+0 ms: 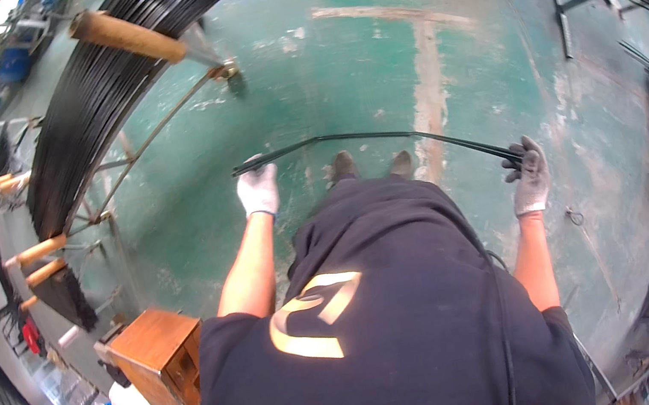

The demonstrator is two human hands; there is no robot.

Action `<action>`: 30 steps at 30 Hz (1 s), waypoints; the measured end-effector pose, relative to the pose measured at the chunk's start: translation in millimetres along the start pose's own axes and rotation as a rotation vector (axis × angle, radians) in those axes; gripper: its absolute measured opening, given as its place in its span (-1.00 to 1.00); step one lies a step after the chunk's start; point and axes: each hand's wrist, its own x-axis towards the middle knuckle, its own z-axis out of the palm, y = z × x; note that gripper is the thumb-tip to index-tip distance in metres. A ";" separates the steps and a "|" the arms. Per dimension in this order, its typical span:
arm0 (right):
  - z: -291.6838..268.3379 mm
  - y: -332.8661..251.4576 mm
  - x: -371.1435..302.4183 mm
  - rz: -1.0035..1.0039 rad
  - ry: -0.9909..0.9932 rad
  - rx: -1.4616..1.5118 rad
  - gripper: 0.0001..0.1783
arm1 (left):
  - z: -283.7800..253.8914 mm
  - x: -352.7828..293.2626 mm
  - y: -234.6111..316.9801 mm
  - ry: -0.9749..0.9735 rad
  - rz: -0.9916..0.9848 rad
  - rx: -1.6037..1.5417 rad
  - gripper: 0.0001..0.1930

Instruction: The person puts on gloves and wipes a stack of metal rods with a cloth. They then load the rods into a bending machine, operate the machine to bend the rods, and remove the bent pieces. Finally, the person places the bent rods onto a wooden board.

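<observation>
I see the left hand [258, 190] and right hand [528, 173] each closed around an end of thin black rods [373, 136] stretched between them.

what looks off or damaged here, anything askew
The green floor is worn: a long pale strip of paint is scraped off ahead of the shoes. Otherwise nothing stands out. The left hand and right hand hold a bundle of thin black rods level, and the big stack of black rods lies on its rack.

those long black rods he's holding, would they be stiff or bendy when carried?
The black rods look thin and very long, spanning from the left hand to the right hand, so probably springy rather than rigid. Being loose in the bundle, they may slide apart.
</observation>
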 end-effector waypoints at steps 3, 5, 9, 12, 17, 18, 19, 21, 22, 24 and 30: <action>-8.0 -1.5 9.8 0.000 -0.007 0.027 -0.21 | 7.1 3.0 -6.6 0.017 0.016 -0.251 -0.57; -3.5 -10.9 10.9 0.021 0.001 0.079 -0.13 | 7.0 8.8 2.9 0.020 -0.013 -0.274 -0.56; -4.1 -17.1 11.8 0.011 0.035 0.076 -0.06 | 10.7 18.8 15.2 -0.003 -0.089 -0.283 -0.52; -5.0 -16.4 14.2 0.013 0.045 0.102 -0.07 | 12.9 23.5 16.9 0.001 -0.085 -0.295 -0.51; -5.1 -21.5 12.5 -0.004 0.045 0.072 -0.14 | 12.8 27.9 16.7 0.003 -0.072 -0.272 -0.51; -5.6 -25.1 10.7 -0.008 0.043 0.043 -0.18 | 12.8 29.2 11.4 0.005 -0.061 -0.282 -0.51; -5.3 -29.3 9.8 -0.012 0.043 0.013 -0.21 | 13.7 30.1 9.9 0.003 -0.059 -0.284 -0.51; -3.0 -39.2 10.4 -0.043 0.051 -0.209 -0.32 | 14.6 31.6 6.8 -0.002 -0.057 -0.289 -0.51; -0.8 -46.1 10.8 -0.058 0.057 -0.320 -0.37 | 15.0 33.6 7.3 -0.001 -0.062 -0.282 -0.51; 5.7 -71.9 10.9 -0.110 0.004 -0.538 -0.45 | 15.0 32.3 7.9 0.009 -0.073 -0.269 -0.51; 3.4 -97.3 27.0 -0.137 -0.021 -0.676 -0.53 | 15.0 29.7 12.5 0.001 -0.071 -0.270 -0.53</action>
